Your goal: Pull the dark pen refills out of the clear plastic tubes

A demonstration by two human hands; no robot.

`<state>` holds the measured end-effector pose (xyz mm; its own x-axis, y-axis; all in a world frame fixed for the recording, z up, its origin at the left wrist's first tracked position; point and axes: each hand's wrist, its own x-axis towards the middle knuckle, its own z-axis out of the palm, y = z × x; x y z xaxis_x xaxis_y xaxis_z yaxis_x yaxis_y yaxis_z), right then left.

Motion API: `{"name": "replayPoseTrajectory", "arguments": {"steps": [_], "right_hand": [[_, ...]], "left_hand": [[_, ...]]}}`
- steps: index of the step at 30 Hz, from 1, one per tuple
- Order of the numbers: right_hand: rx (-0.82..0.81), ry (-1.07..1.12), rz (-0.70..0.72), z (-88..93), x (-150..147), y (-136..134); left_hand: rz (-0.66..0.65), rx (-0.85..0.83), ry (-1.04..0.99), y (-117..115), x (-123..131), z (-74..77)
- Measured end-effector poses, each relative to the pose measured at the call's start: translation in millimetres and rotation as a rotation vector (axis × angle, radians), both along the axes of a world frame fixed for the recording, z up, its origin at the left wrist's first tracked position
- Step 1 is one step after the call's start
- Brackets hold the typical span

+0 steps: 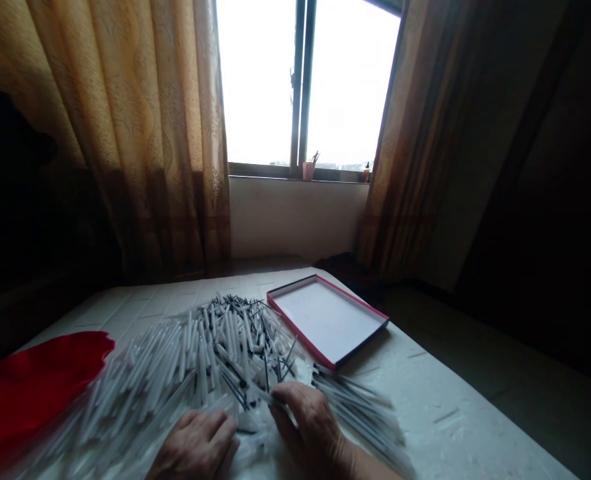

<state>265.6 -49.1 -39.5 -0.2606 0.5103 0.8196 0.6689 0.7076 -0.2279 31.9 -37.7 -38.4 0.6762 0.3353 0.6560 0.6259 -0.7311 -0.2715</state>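
Observation:
At the bottom of the head view my left hand (pixel 195 443) rests with curled fingers at the near edge of a heap of thin translucent plastic tubes (pixel 193 350). Whatever lies under its fingers is blurred. My right hand (pixel 308 423) is to the right of it, thumb and fingers closed on one pale translucent tube (pixel 261 393) that points up and left. Thin black sticks (pixel 233 383) are mixed into the heap between and beyond the hands. Beside my right wrist lies a bundle of grey tubes with dark ends (pixel 363 410).
A shallow box lid (pixel 333 317) with red and dark edges lies behind the heap on the white-covered table (pixel 440 400). On the left is a red plastic sheet or bag (pixel 40 373). A pink cup (pixel 308 171) stands on the windowsill beyond, between patterned curtains (pixel 140 120).

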Motion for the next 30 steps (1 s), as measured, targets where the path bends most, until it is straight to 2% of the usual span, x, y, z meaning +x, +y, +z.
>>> {"name": "replayPoseTrajectory", "arguments": {"steps": [7,30], "right_hand": [[-0.065,-0.036,0.012,0.3,0.0,1.1],[-0.054,-0.005,-0.021,0.9,-0.9,7.8]], "left_hand": [[0.041,-0.099,0.003,-4.2,7.0,5.9],[0.079,-0.168,0.001,-9.0,3.8,13.0]]}}
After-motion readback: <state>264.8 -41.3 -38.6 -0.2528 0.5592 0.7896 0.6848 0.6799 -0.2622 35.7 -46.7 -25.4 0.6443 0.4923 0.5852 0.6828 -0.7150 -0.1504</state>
